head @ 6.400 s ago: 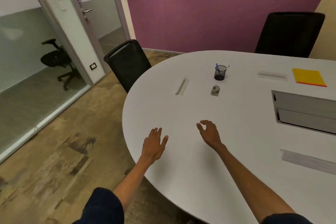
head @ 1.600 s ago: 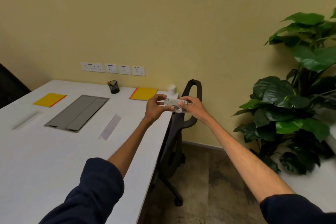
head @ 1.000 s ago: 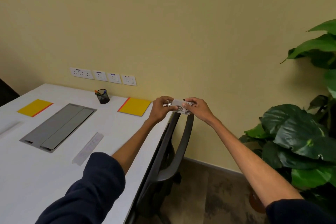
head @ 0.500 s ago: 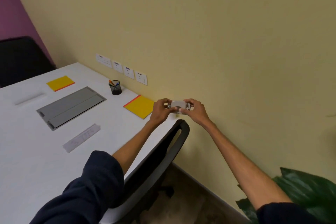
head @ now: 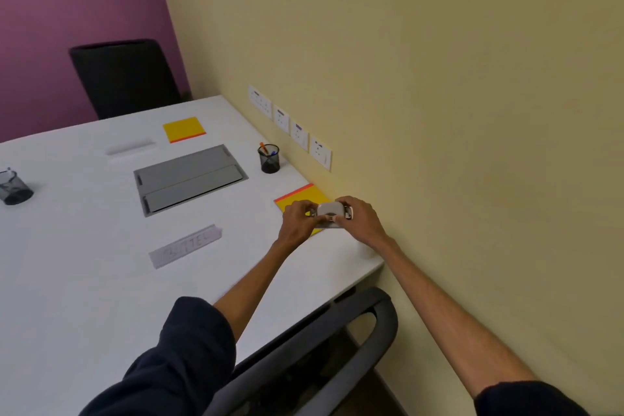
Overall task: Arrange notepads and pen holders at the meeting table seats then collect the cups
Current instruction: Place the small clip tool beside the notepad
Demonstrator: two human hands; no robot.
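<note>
We record both hands clamped on one small whitish object (head: pixel 329 209) between them, the left hand (head: pixel 299 218) pinching its left end and the right hand (head: pixel 359 218) gripping its right end, held over the yellow notepad (head: pixel 305 194) that lies partly beneath the left hand, with the black pen holder (head: pixel 269 159) well beyond that hand.
</note>
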